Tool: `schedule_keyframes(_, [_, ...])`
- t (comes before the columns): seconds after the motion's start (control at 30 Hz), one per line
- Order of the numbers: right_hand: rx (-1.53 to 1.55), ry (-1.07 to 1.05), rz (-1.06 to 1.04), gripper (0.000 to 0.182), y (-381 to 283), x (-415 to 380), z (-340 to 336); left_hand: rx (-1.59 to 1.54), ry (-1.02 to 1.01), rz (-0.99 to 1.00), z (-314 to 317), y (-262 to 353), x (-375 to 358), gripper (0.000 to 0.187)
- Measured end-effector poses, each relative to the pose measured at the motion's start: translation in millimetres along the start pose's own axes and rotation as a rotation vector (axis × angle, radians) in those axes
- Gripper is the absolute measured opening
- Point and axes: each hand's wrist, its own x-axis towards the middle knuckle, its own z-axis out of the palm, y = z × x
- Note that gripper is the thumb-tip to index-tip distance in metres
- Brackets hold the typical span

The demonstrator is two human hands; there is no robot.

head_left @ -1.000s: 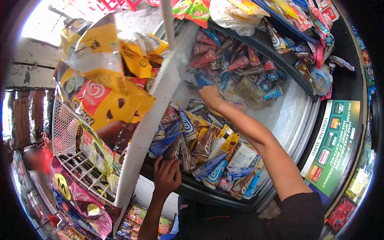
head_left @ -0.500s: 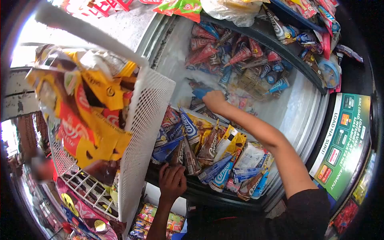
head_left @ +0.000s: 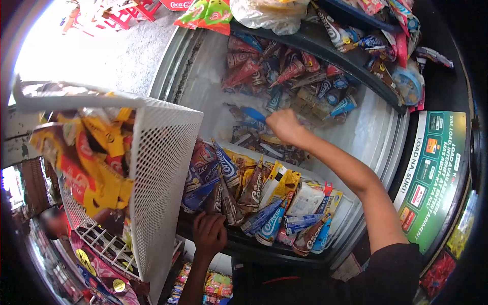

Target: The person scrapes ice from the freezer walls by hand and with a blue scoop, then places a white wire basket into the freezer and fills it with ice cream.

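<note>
Open chest freezer (head_left: 378, 137), frosted inside and heaped with wrapped ice creams (head_left: 264, 198) for grabbing from above; white mesh basket (head_left: 157, 168) of yellow packets lifted out and tilted to the left, baring the layer underneath. Reaching deep toward the middle, right hand (head_left: 283, 125), curled closed around a blue wrapper (head_left: 252, 113) just above the frosty pile of cones (head_left: 284, 76). Lower down, left hand (head_left: 209, 234), fingers bent over the freezer's near rim, bracing, holding no packet.
</note>
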Motion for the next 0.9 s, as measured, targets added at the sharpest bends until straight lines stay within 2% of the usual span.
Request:
schedule_keyframes(0.1, [0.055,0.115,0.099,0.008,10,47,44,-0.002,0.012,-0.013,3,-1,3,0.023])
schedule_keyframes(0.17, [0.068,0.103,0.052,0.008,-2,59,54,-0.006,0.013,-0.023,-1,-2,3,0.023])
schedule_keyframes(0.3, [0.034,-0.038,0.038,0.009,14,9,33,-0.003,0.006,0.01,0,1,6,0.023])
schedule_keyframes(0.43, [0.039,0.038,0.014,0.011,23,-1,15,-0.001,-0.039,-0.003,1,1,4,0.023])
schedule_keyframes(0.53, [0.077,0.072,0.044,0.008,15,39,74,0.005,-0.027,-0.014,2,2,5,0.023])
schedule_keyframes(0.6, [-0.029,0.011,-0.161,0.007,-11,75,136,-0.001,-0.008,-0.027,7,8,1,0.024])
schedule_keyframes(0.63, [-0.005,0.049,-0.166,0.007,-35,100,124,-0.002,-0.005,-0.03,0,-2,2,0.024])
schedule_keyframes(0.7, [0.065,-0.108,-0.12,0.01,-60,86,89,-0.005,-0.016,-0.043,-4,-6,4,0.024])
schedule_keyframes(0.83, [0.009,-0.076,-0.046,0.01,-29,63,-6,-0.023,-0.043,-0.018,1,-3,4,0.025])
schedule_keyframes(0.9, [-0.092,-0.102,0.037,0.011,-19,55,-31,-0.023,-0.057,-0.014,0,-2,7,0.025])
